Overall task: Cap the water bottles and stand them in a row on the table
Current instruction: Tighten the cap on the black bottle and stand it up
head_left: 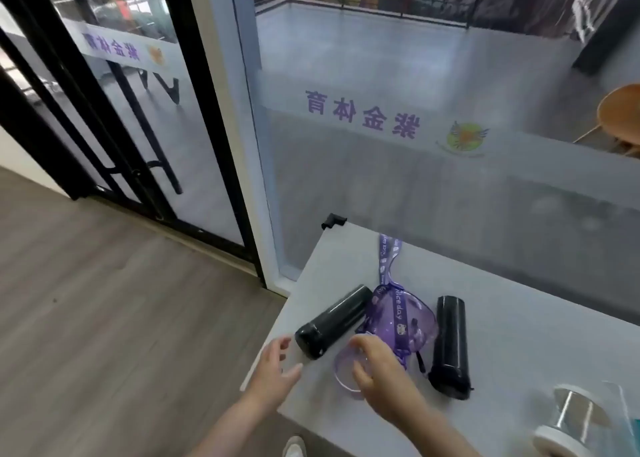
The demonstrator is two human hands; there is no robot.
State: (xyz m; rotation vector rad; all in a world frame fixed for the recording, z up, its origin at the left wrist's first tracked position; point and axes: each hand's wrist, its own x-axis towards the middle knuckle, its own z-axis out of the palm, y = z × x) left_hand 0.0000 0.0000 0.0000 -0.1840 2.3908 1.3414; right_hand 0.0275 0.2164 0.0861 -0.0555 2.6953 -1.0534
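Observation:
Two black bottles lie on their sides on the grey table: one near the left edge, the other to the right. Between them lies a clear purple bottle with a purple printed strap trailing toward the far edge. My right hand rests over the purple bottle's round mouth end, fingers curled on it. My left hand hovers open at the table's left edge, just short of the left black bottle. Whether the black bottles carry caps is unclear.
A clear spool-like container with white ends lies at the table's near right. A glass wall with purple lettering runs behind the table. Wood floor lies to the left, a wooden chair beyond the glass.

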